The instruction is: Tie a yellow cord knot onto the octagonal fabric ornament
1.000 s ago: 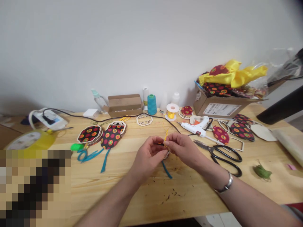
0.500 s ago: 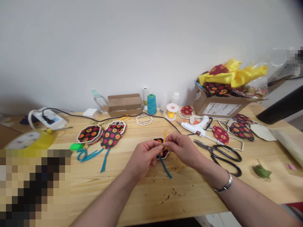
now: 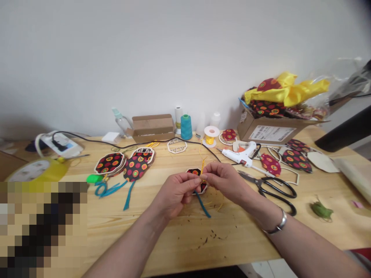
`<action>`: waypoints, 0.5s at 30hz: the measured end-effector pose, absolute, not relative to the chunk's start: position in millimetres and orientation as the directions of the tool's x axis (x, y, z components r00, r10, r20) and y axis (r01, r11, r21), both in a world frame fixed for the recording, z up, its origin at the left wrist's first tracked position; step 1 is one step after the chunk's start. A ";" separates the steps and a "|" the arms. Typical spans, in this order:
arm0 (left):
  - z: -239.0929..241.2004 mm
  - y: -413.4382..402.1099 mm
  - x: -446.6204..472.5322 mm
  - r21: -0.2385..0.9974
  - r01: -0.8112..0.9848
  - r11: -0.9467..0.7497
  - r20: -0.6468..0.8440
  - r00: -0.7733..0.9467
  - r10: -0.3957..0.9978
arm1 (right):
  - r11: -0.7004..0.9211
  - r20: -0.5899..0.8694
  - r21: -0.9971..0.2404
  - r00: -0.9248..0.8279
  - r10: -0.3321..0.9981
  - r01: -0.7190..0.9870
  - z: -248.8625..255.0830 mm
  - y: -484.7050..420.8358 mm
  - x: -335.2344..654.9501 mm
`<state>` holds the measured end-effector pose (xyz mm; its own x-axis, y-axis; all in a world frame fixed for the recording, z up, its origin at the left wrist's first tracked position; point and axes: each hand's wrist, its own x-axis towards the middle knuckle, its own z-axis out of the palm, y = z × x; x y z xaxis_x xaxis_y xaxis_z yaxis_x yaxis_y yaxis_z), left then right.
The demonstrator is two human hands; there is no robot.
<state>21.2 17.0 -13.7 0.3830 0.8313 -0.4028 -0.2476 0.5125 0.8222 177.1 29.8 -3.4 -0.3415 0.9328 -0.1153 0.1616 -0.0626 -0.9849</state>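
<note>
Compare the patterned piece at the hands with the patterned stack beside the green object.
View: the piece is partly hidden by the left hand; no hand covers the stack.
Size: the piece looks smaller than the stack.
Ribbon: the teal one below the piece hangs nearly straight; the stack's is looped.
Shared: dark fabric, red-orange motifs, pale rim.

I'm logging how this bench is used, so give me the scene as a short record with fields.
Left hand: fingertips at the yellow cord; exact grip hidden
Right hand: thumb and finger pinching the cord
Between hands: patterned piece, partly covered; teal strip hanging toward the front edge
Tools, right: black-handled scissors, white glue gun
Thread, rear: teal cone, yellow spool
Rear right: cardboard box holding yellow fabric
</note>
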 end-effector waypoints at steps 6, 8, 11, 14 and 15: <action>-14.4 17.1 21.0 0.826 -0.240 0.510 -0.403 0.382 0.832 | -0.079 -0.118 -0.989 -0.355 0.927 0.123 -3.6 29.5 177.1; -14.7 16.8 20.8 0.836 -0.232 0.498 -0.397 0.370 0.840 | -0.088 -0.121 -0.990 -0.359 0.926 0.107 -3.7 29.4 177.2; -15.3 16.7 20.6 0.838 -0.232 0.493 -0.398 0.358 0.845 | -0.089 -0.119 -0.991 -0.355 0.927 0.099 -3.6 29.2 177.3; -15.7 17.0 20.6 0.838 -0.235 0.493 -0.404 0.342 0.849 | -0.092 -0.124 -0.990 -0.349 0.929 0.108 -3.1 28.9 177.0; -15.7 17.2 20.6 0.842 -0.230 0.488 -0.404 0.333 0.852 | -0.090 -0.124 -0.989 -0.346 0.930 0.114 -2.9 28.8 176.8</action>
